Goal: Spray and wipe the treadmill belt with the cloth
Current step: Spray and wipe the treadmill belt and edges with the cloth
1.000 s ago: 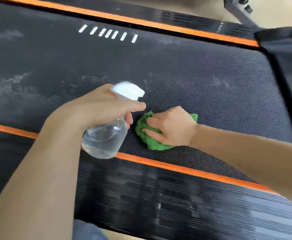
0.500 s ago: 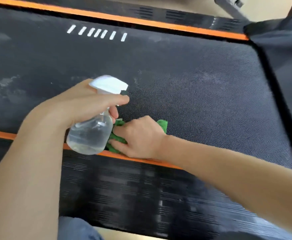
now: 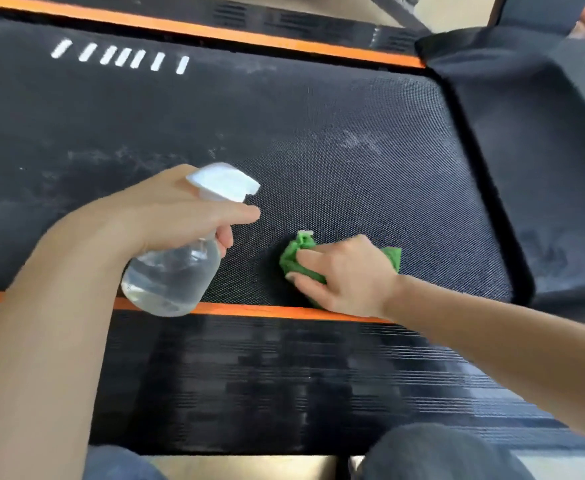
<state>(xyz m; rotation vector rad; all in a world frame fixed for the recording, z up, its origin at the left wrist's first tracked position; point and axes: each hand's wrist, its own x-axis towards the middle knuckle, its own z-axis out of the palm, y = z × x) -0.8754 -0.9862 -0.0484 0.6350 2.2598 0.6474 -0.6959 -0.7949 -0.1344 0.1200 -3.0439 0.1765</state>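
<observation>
Pressing crumpled green cloth (image 3: 393, 257) onto woven, dusty treadmill belt (image 3: 336, 133), right hand (image 3: 346, 275).

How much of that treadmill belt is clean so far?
Partly. Around the green cloth the belt looks dark and clean. The right hand presses it there; the left hand holds the spray bottle. Pale smudges further left remain.

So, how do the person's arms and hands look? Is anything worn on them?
Both arms are bare up to the frame edge: no sleeves, gloves, watch or bracelet are visible. The left hand and the right hand show no rings on the fingers that can be seen. The fingernails look short and unpainted. Nothing is marked or written on the arms.
</observation>
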